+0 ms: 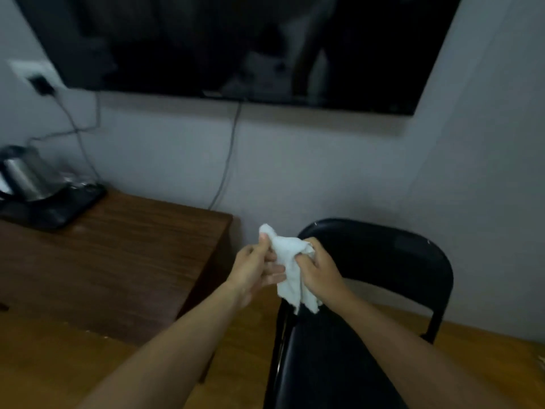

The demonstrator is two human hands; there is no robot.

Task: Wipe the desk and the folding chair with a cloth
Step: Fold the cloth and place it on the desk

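Bare forearms reach in from the near edge, and both hands, left (pixel 259 268) and right (pixel 320 271), are closed on a white cloth (pixel 290 271) held in the air over the chair (pixel 380 261). Soft, light and limp, the cloth sags below their grip; bunching it into one palm should suit wiping. Smooth black padding covers the chair. At left stands the brown wood-grain tabletop (pixel 124 249).

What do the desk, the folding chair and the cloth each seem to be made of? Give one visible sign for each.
Desk: dark brown wood or wood-look laminate, shown by streaky grain.
Folding chair: black, likely a metal frame with smooth padded vinyl, judging by its faint sheen.
Cloth: soft white fabric, limp and creased, with a ragged lower edge.
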